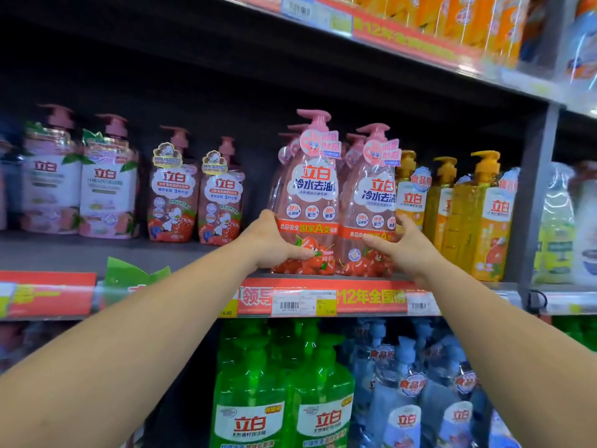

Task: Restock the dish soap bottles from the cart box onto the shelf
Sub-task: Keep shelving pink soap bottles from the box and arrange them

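Two pink pump bottles of dish soap with strawberry labels stand side by side at the front of the middle shelf (323,277). My left hand (274,244) grips the lower left side of the left bottle (310,192), thumb across its front. My right hand (403,247) holds the lower right side of the right bottle (371,202), fingers spread over its label. More pink bottles of the same kind stand behind them, mostly hidden. The cart box is out of view.
Yellow pump bottles (478,215) crowd the right bottle's side. Smaller pink bottles (197,202) stand further left, with a gap between. Green (284,399) and blue bottles (420,399) fill the shelf below. The upper shelf's edge (403,37) overhangs.
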Demonstrator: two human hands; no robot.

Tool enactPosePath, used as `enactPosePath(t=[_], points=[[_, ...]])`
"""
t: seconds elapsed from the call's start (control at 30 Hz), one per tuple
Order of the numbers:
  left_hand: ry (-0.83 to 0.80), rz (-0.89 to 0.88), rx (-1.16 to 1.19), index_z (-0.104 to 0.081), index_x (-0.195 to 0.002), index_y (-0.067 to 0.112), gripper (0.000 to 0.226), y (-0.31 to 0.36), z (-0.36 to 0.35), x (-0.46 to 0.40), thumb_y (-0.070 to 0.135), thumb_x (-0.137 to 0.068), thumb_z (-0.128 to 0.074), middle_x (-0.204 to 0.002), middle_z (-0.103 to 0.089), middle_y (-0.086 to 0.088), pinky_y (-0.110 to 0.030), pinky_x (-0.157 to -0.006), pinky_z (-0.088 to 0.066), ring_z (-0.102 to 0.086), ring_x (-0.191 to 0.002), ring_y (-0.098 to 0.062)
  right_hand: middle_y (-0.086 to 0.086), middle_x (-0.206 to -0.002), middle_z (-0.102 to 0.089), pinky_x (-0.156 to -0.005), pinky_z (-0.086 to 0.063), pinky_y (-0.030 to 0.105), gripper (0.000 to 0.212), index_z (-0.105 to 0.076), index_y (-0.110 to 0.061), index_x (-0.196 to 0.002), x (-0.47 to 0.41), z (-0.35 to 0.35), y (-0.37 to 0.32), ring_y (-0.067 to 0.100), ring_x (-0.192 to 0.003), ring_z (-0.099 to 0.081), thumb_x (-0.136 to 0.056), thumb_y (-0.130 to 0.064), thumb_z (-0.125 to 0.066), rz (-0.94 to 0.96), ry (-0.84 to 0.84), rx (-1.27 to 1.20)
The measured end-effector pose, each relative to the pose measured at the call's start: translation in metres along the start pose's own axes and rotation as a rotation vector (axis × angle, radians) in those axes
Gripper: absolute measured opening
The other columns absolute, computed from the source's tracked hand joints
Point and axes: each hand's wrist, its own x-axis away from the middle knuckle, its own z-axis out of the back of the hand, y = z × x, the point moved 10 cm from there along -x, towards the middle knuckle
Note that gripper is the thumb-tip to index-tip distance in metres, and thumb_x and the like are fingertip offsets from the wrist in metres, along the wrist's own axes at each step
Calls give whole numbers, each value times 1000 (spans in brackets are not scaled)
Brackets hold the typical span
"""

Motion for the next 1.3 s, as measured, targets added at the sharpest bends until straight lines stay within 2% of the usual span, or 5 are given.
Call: enactPosePath(t=[0.13, 0.77, 0.97, 1.13, 1.3], points=[[-5, 3, 7, -33, -134, 18, 85, -1, -1, 1, 41, -71, -85, -114, -53, 2, -42, -97, -49, -55, -104, -19, -2, -111, -58, -67, -54, 31, 73, -30, -29, -146, -2, 2, 5, 16, -94, -65, -85, -26, -71, -46, -69, -62], [10, -15, 37, -39, -132, 17, 78, -3, -2, 6, 39, -72, -84, -115, -60, 3, -33, -90, -47, -57, -99, -16, 3, -141, -52, -77, -55, 33, 66, -31, -32, -146, -4, 1, 14, 20, -115, -60, -91, -22, -65, -82, -205, -131], [88, -75, -124, -34, -142, 15, 90, 1, 36, 26, 56, -74, -77, -140, -51, -5, -40, -100, -46, -53, -123, -26, 4, -146, -46, -104, -39, 39, 70, -36, -20, -147, 51, 13, -63, 23, -131, -45, -88, -40, -67, 136, 427, 237], [261, -82, -464, -45, -136, 19, 79, -29, 115, 61, 69, -77, -62, -134, -55, -9, -44, -102, -44, -49, -124, -33, 11, -140, -51, -110, -31, 40, 54, -47, -11, -140, 102, -132, -159, 31, -132, -42, -91, -28, -61, 533, 196, 540], [374, -28, -763, -44, -138, 20, 76, -110, 246, 140, 70, -82, -51, -140, -50, -11, -41, -108, -36, -42, -132, -33, 9, -152, -38, -113, -27, 48, 61, -36, -12, -148, 178, -316, -232, 31, -143, -24, -93, -31, -55, 632, -114, 638]])
